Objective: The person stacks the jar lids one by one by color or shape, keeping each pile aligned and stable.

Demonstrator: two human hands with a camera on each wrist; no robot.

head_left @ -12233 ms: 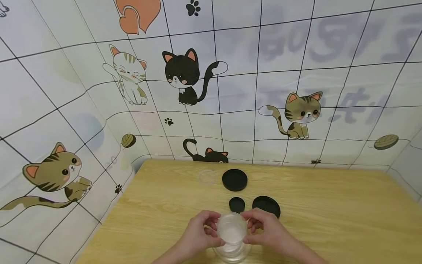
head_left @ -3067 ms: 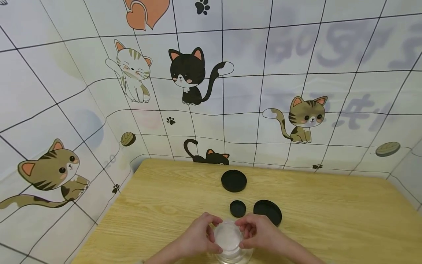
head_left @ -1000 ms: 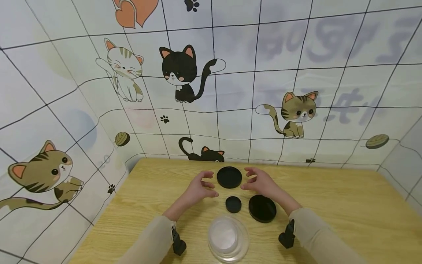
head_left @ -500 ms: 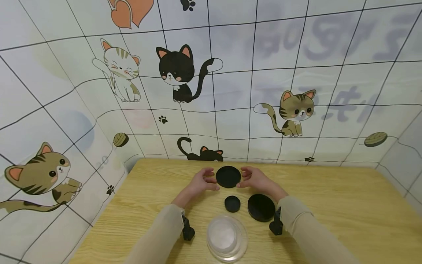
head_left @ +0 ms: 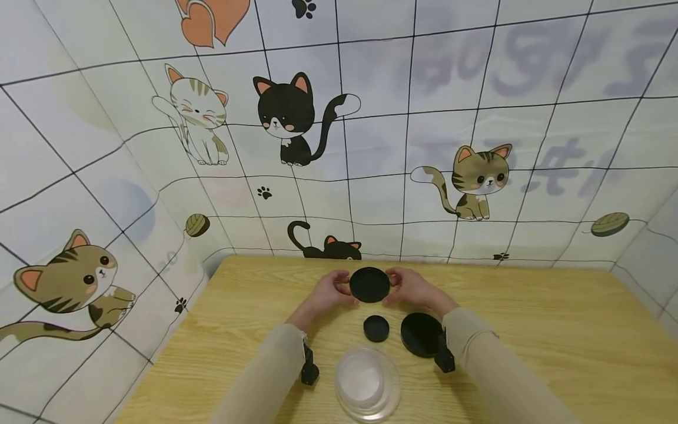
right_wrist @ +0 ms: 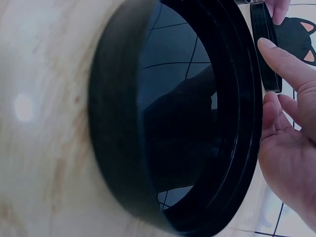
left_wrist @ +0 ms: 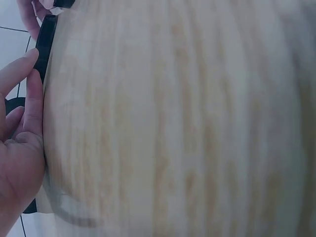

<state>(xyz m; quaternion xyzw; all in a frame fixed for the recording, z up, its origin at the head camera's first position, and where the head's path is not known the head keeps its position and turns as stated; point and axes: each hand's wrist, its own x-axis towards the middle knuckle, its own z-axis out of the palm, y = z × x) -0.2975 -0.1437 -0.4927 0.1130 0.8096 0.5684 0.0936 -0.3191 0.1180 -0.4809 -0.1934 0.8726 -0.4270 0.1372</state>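
Observation:
A round black lid [head_left: 369, 285] near the table's back edge is held between both hands. My left hand [head_left: 335, 291] grips its left side, with fingertips [left_wrist: 32, 55] at the dark rim in the left wrist view. From the right, my right hand [head_left: 409, 288] holds the opposite side; the right wrist view shows its fingers beside the lid [right_wrist: 266, 54]. Closer to me lie a small black lid [head_left: 376, 328] and a large black lid [head_left: 420, 334], whose hollow inside fills much of the right wrist view. Clear round plastic containers [head_left: 360, 377] stand stacked at the front.
The pieces rest on a wood-grain table [head_left: 254, 306]. Behind and to the left is a white cloth backdrop [head_left: 381, 194] with grid lines and printed cats. Black wrist cameras [head_left: 309, 371] hang from both sleeves, the right one overlapping the large lid.
Both hands have left the clear stack and reached to the back lid, closing in on its sides. A faint clear disc at the back left, seen earliest, is gone from there.

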